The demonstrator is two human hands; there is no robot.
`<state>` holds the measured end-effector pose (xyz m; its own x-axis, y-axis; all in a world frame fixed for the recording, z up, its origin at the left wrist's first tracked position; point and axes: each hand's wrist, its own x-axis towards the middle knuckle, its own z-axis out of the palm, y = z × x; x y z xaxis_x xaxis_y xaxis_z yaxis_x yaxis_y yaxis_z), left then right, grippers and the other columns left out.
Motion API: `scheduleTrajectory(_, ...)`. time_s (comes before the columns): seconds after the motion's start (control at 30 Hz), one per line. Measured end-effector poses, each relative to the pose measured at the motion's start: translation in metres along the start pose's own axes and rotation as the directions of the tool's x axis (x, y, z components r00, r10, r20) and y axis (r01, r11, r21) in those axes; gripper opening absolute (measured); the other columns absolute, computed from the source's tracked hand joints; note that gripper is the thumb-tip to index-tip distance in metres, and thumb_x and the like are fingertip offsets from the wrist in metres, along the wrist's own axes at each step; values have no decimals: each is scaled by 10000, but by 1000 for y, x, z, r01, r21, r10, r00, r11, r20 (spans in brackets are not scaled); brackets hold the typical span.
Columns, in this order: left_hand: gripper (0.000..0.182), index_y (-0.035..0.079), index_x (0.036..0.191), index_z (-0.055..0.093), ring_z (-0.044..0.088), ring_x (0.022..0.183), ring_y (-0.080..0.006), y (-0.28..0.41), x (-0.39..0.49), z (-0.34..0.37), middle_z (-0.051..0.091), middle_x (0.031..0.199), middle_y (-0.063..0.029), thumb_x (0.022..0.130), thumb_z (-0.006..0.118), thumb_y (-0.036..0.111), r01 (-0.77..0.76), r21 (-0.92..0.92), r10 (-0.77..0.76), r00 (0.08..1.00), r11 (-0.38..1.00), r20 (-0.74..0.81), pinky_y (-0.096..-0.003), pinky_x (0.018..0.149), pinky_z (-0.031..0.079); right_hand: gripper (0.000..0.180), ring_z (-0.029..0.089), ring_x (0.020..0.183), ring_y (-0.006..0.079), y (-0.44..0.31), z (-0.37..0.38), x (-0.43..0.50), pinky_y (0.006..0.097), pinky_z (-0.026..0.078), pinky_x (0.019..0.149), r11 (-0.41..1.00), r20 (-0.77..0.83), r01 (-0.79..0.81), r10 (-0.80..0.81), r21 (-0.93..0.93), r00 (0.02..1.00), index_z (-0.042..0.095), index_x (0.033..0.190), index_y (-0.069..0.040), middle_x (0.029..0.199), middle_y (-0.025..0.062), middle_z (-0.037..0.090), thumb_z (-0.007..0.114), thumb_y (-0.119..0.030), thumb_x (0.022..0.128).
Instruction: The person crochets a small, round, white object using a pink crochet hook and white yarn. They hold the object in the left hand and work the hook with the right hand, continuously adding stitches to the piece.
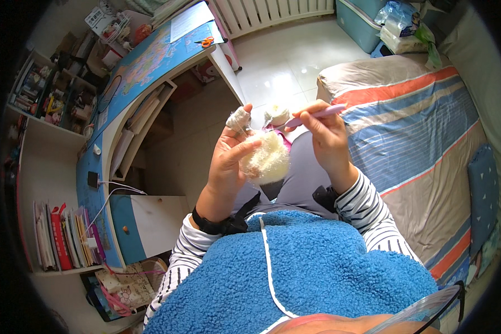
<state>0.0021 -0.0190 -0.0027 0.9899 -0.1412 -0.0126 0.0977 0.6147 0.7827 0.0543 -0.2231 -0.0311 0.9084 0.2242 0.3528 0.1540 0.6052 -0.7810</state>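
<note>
My left hand holds a fuzzy cream crocheted piece between thumb and fingers, over my lap. White wrapping, either yarn or a covering, surrounds one of its fingers. In my right hand is a crochet hook with a thick lilac handle. Its thin shaft points left to the top edge of the fuzzy piece, where fine white strands run to my left fingers. Whether the hook tip sits inside a stitch is too small to tell. Just beyond, a ball of white yarn rests near something pink.
At left stands a desk with a map-printed top, bearing orange-handled scissors, papers and a charger with white cables. Shelves of books stand nearer me. A bed with a striped cover is at right. Teal storage bins stand beyond it.
</note>
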Motion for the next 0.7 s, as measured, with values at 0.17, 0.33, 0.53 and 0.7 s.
scheduleTrajectory(0.17,696,63,1477,431,680,1072,-236,3,-1,2,671,1111,-130,834,677,-37,133,-197,-118,989,971,90,-375,932,561,176,708,891,232,-14,1,-1,322,575,805,994,72,71,-65,-80,995,639,1064,45,988,154,699,580,-112,1007)
scheduleTrajectory(0.33,647,71,1449,484,679,1035,-202,-2,1,1,641,1219,-142,847,693,-44,55,-93,-43,991,994,128,-352,924,559,206,706,900,244,6,-4,2,344,566,846,824,46,-313,331,473,942,627,1105,31,1008,146,701,564,-139,1009)
scheduleTrajectory(0.53,614,73,1416,542,665,980,-144,-13,1,-7,669,1120,-109,842,728,-43,-208,179,202,978,962,52,-313,881,549,194,706,956,248,17,13,-6,357,561,892,915,-61,-149,185,375,981,621,1164,17,1043,123,701,564,-97,1018)
scheduleTrajectory(0.7,661,56,1450,496,657,1011,-152,-13,2,-4,672,1077,-87,842,740,-34,-172,209,162,985,963,64,-301,914,518,233,705,972,263,-2,23,-7,343,574,848,591,335,481,-346,-648,876,716,1107,-25,1086,162,701,672,26,883)
